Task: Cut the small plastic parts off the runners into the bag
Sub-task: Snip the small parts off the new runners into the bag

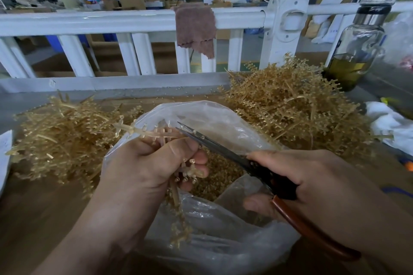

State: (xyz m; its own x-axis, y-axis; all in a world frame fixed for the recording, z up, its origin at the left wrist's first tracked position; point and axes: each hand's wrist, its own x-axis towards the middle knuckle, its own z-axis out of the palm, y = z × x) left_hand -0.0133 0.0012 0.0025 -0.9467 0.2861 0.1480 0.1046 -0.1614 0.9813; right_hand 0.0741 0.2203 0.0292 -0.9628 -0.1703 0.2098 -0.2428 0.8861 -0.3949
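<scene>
Left hand (154,163) grips runners (154,133), right hand (312,185) scissors (214,145). Blades at 1 o'clock of thumb (178,149): nick risk; parts may miss bag (223,114).

dim foreground, bright background windows, bowed wide-angle edges, soft corners

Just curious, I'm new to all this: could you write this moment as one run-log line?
left hand: holds runner over bag | right hand: holds scissors, blades slightly open at runner | cut parts: in bag
</scene>
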